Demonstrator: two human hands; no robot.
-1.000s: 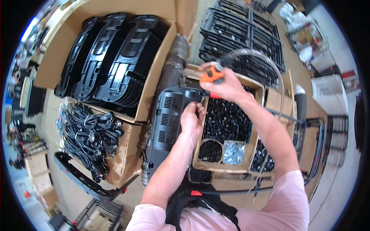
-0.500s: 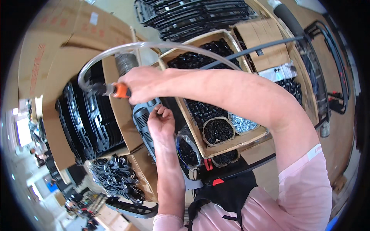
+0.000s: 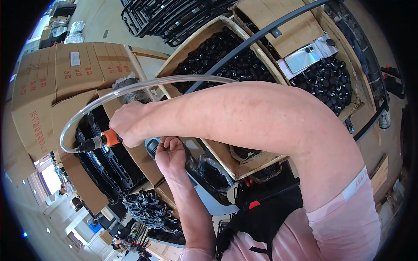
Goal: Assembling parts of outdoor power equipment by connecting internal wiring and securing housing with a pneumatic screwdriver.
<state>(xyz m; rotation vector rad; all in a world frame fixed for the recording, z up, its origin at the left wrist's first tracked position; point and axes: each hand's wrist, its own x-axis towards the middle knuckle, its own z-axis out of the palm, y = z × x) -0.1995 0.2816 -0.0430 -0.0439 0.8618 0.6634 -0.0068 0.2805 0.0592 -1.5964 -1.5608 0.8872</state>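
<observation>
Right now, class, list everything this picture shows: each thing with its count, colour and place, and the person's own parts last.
air tool: one, orange and black, in the right hand, left of centre
clear hose: one, transparent, looping from the tool over the arm
grey plastic part: one, under the left hand
cardboard boxes: several, brown, upper left
black caps: many, in the open box at top centre
black panels: a stack, in the box at lower left
black cables: a bundle, bottom centre
metal frames: several, black, top
right hand: one, gripping the tool
left hand: one, fingers on the grey part

2 hands (image 3: 170,153), 1 air tool (image 3: 102,140), 1 clear hose (image 3: 130,88), approx. 4 cardboard boxes (image 3: 56,78).
</observation>
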